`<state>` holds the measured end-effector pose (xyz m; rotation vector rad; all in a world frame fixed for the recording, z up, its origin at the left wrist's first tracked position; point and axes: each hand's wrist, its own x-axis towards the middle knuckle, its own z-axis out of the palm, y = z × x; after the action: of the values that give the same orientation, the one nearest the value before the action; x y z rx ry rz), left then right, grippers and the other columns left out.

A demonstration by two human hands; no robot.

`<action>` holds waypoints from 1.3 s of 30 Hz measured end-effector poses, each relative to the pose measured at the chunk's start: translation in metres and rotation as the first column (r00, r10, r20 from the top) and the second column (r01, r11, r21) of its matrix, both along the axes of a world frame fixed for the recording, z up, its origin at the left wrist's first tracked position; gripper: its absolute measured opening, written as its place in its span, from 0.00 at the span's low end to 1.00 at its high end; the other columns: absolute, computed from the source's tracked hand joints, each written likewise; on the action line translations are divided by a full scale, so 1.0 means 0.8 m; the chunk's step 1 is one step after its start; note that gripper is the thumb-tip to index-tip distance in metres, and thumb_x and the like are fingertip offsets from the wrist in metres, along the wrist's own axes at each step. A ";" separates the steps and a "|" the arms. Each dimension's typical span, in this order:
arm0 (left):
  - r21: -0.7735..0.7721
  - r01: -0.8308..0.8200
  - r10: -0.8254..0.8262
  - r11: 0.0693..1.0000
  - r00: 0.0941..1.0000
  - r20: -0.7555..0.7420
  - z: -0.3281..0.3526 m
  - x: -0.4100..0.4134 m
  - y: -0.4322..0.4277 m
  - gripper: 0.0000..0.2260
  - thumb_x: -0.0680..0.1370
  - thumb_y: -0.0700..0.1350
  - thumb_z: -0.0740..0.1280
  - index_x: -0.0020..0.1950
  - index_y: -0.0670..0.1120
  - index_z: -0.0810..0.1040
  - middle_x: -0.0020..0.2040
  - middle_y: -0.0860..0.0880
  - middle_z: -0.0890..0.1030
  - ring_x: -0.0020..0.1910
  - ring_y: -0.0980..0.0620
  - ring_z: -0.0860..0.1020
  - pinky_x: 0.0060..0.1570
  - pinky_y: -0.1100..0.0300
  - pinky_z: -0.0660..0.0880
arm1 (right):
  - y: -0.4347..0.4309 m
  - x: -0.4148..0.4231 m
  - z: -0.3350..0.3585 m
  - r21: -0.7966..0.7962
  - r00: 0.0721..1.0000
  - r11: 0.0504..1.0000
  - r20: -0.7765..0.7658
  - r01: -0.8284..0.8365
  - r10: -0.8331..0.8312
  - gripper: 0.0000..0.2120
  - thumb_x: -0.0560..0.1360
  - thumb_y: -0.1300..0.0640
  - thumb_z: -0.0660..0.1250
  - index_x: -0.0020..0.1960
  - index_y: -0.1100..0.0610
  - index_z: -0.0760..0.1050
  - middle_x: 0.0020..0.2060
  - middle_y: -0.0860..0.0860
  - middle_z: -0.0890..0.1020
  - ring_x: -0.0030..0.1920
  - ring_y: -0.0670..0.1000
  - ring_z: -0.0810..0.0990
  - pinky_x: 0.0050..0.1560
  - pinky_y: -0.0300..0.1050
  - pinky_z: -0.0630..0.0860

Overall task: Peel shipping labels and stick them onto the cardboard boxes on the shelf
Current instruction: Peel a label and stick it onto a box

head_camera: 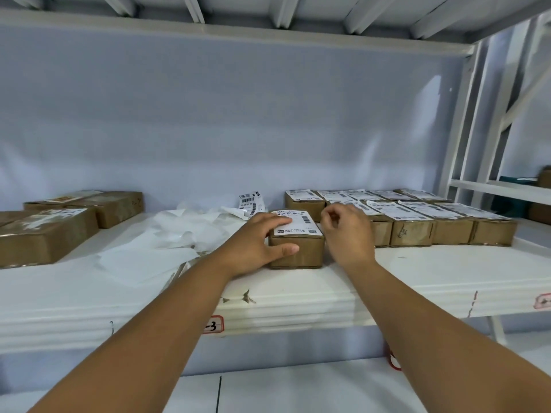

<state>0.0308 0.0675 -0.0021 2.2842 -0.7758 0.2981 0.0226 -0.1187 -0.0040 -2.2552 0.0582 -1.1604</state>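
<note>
A brown cardboard box (301, 251) stands in the middle of the white shelf (298, 296) with a white shipping label (301, 225) on its top. My left hand (259, 242) lies over the box's left side, fingers flat on the label and thumb along the front face. My right hand (347, 234) hovers just right of the box with its fingers loosely curled and nothing visible in it. A strip of printed labels (252, 201) curls up behind the box.
Several labelled boxes (417, 219) stand in rows at the right. Unlabelled boxes (44, 234) sit at the left. A heap of white backing paper (167, 236) lies between them. White shelf uprights (477, 129) rise at the right.
</note>
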 end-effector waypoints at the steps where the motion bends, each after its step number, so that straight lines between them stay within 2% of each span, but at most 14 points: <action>1: 0.010 -0.025 0.025 1.000 0.998 0.049 -0.003 0.004 -0.002 0.26 0.73 0.57 0.69 0.70 0.55 0.69 0.70 0.53 0.65 0.67 0.58 0.64 0.68 0.64 0.60 | 0.000 0.002 -0.002 -0.045 0.998 0.998 0.045 0.041 -0.039 0.07 0.76 0.59 0.63 0.49 0.57 0.80 0.46 0.54 0.80 0.52 0.55 0.73 0.49 0.44 0.68; 4: 0.036 -0.104 0.097 0.994 0.984 0.150 -0.010 0.012 -0.007 0.24 0.75 0.57 0.67 0.70 0.55 0.69 0.69 0.52 0.67 0.66 0.56 0.67 0.64 0.65 0.63 | -0.010 0.002 -0.003 -0.246 0.982 0.958 0.153 0.146 -0.110 0.10 0.72 0.61 0.67 0.52 0.57 0.81 0.49 0.56 0.80 0.54 0.61 0.73 0.52 0.54 0.74; 7: 0.050 -0.133 0.122 0.990 0.975 0.188 -0.010 0.013 -0.012 0.24 0.75 0.58 0.66 0.69 0.54 0.70 0.67 0.53 0.68 0.65 0.55 0.68 0.65 0.60 0.66 | -0.037 0.000 -0.003 -0.541 0.980 0.828 -0.035 0.147 -0.196 0.20 0.71 0.53 0.67 0.63 0.53 0.75 0.60 0.55 0.76 0.64 0.61 0.68 0.62 0.58 0.65; 9: 0.037 -0.133 0.123 0.990 0.970 0.208 -0.008 0.013 -0.016 0.23 0.75 0.58 0.66 0.68 0.53 0.70 0.66 0.52 0.68 0.62 0.54 0.70 0.62 0.61 0.67 | -0.055 -0.006 -0.002 -0.602 0.959 0.786 -0.116 0.139 -0.258 0.23 0.73 0.49 0.61 0.67 0.52 0.71 0.63 0.54 0.74 0.67 0.59 0.65 0.67 0.58 0.58; 11: 0.044 -0.124 0.112 0.991 0.969 0.222 -0.008 0.013 -0.020 0.22 0.76 0.56 0.66 0.68 0.52 0.70 0.66 0.52 0.68 0.61 0.55 0.70 0.60 0.65 0.65 | -0.065 -0.011 -0.006 -0.591 0.939 0.794 -0.174 0.142 -0.298 0.24 0.73 0.49 0.61 0.69 0.50 0.67 0.65 0.52 0.72 0.68 0.57 0.63 0.68 0.55 0.56; 13: 0.074 -0.119 0.101 0.990 0.973 0.208 -0.007 0.014 -0.025 0.21 0.77 0.54 0.65 0.69 0.51 0.69 0.66 0.52 0.68 0.62 0.54 0.69 0.59 0.68 0.63 | -0.068 -0.013 -0.011 -0.502 0.940 0.858 -0.229 0.108 -0.252 0.26 0.73 0.50 0.62 0.71 0.49 0.63 0.65 0.52 0.72 0.69 0.56 0.63 0.68 0.53 0.57; 17: 0.061 -0.135 0.125 0.989 0.981 0.146 0.002 0.024 -0.040 0.20 0.76 0.52 0.67 0.67 0.51 0.71 0.65 0.50 0.71 0.62 0.53 0.70 0.60 0.66 0.63 | -0.070 -0.014 -0.012 -0.369 0.955 0.920 -0.199 0.134 -0.218 0.23 0.74 0.55 0.61 0.68 0.52 0.66 0.63 0.53 0.73 0.68 0.56 0.62 0.65 0.52 0.61; 23: 0.056 -0.187 0.177 0.981 0.974 0.142 0.009 0.041 -0.077 0.21 0.74 0.52 0.70 0.65 0.49 0.74 0.63 0.48 0.72 0.62 0.52 0.70 0.57 0.65 0.62 | -0.076 -0.011 -0.014 -0.309 0.914 0.919 -0.243 0.244 -0.324 0.20 0.75 0.52 0.60 0.66 0.52 0.69 0.65 0.53 0.71 0.70 0.58 0.57 0.69 0.55 0.53; 28: 0.016 -0.174 0.169 0.985 0.969 0.183 -0.006 0.046 -0.082 0.21 0.75 0.54 0.68 0.66 0.50 0.73 0.63 0.48 0.72 0.59 0.51 0.72 0.58 0.63 0.65 | -0.077 -0.009 -0.013 -0.276 0.920 0.934 -0.255 0.225 -0.297 0.18 0.75 0.53 0.60 0.64 0.49 0.69 0.64 0.53 0.70 0.69 0.58 0.57 0.69 0.56 0.52; 33: 0.009 -0.144 0.138 0.990 0.963 0.229 -0.011 0.045 -0.085 0.20 0.76 0.50 0.67 0.67 0.48 0.71 0.64 0.47 0.71 0.58 0.51 0.73 0.58 0.65 0.65 | -0.079 -0.010 -0.012 -0.249 0.931 0.953 -0.275 0.174 -0.241 0.17 0.76 0.54 0.58 0.65 0.48 0.69 0.64 0.55 0.69 0.68 0.59 0.58 0.69 0.55 0.56; 37: 0.064 -0.113 0.094 0.992 0.965 0.245 -0.011 0.043 -0.085 0.21 0.76 0.46 0.67 0.68 0.48 0.69 0.67 0.47 0.68 0.63 0.52 0.69 0.60 0.67 0.62 | -0.078 -0.011 -0.011 -0.225 0.941 0.964 -0.270 0.143 -0.203 0.18 0.77 0.53 0.59 0.66 0.49 0.69 0.65 0.56 0.69 0.68 0.58 0.60 0.67 0.53 0.61; 39: 0.037 -0.100 0.089 0.994 0.970 0.228 -0.011 0.043 -0.084 0.22 0.75 0.46 0.68 0.68 0.48 0.69 0.66 0.47 0.68 0.59 0.51 0.73 0.59 0.66 0.65 | -0.077 -0.012 -0.011 -0.228 0.940 0.963 -0.274 0.143 -0.204 0.19 0.76 0.53 0.60 0.66 0.50 0.69 0.64 0.55 0.69 0.67 0.58 0.61 0.67 0.53 0.61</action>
<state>0.0648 0.0003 -0.0107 2.3637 -0.7955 0.5977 0.0127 -0.1804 -0.0126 -2.6390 0.2744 -0.9402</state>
